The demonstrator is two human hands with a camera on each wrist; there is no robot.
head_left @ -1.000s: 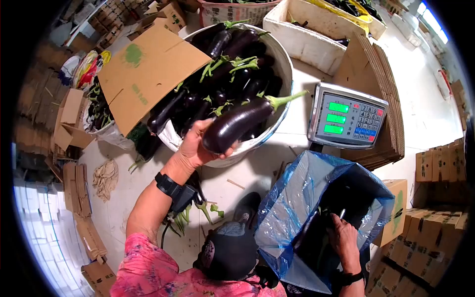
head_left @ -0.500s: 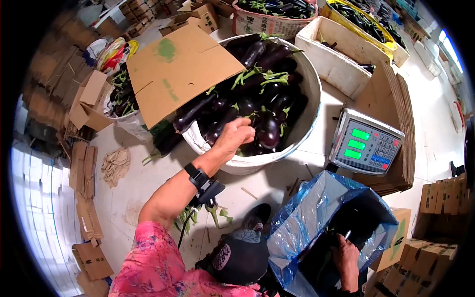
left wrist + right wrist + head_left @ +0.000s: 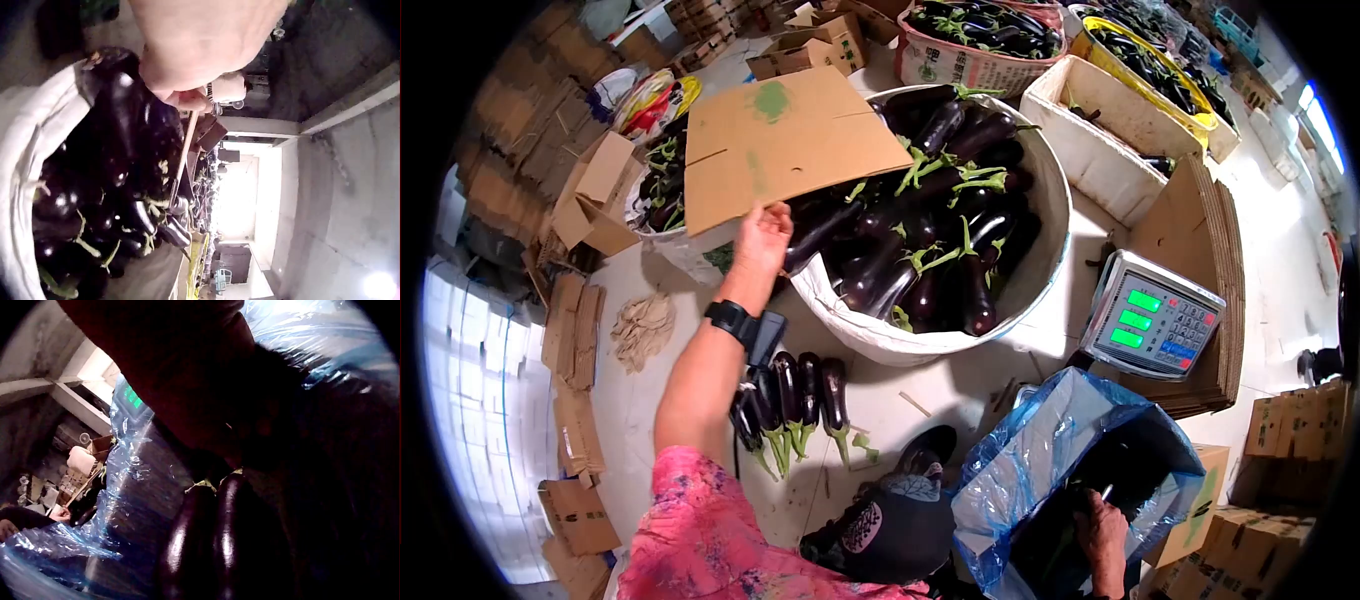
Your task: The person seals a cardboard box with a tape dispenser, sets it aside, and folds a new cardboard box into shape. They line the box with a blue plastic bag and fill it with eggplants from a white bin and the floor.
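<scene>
My left hand (image 3: 762, 240) pinches the near edge of a flat cardboard sheet (image 3: 800, 135), which covers part of a big white tub (image 3: 880, 335) of eggplants (image 3: 920, 230). In the left wrist view the sheet (image 3: 186, 147) shows nearly edge-on below the fingers. My right hand (image 3: 1103, 530) is down inside a box lined with blue plastic (image 3: 1000, 490), its fingers curled round a small shiny metal tool (image 3: 1108, 492) whose kind I cannot tell. Two glossy eggplants (image 3: 228, 544) lie beside that hand in the right wrist view, where the hand itself is dark.
Several eggplants (image 3: 808, 390) lie on the floor before the tub. A scale display (image 3: 1155, 315) stands right, against stacked flat cardboard (image 3: 1220, 290). Behind are a white foam box (image 3: 1115, 140) and more filled baskets (image 3: 980, 65). A crumpled cloth (image 3: 642, 330) lies left.
One second ago my left hand held an eggplant over the tub. It has let it go among the others and moved left to the cardboard sheet. My right hand has stayed in the lined box.
</scene>
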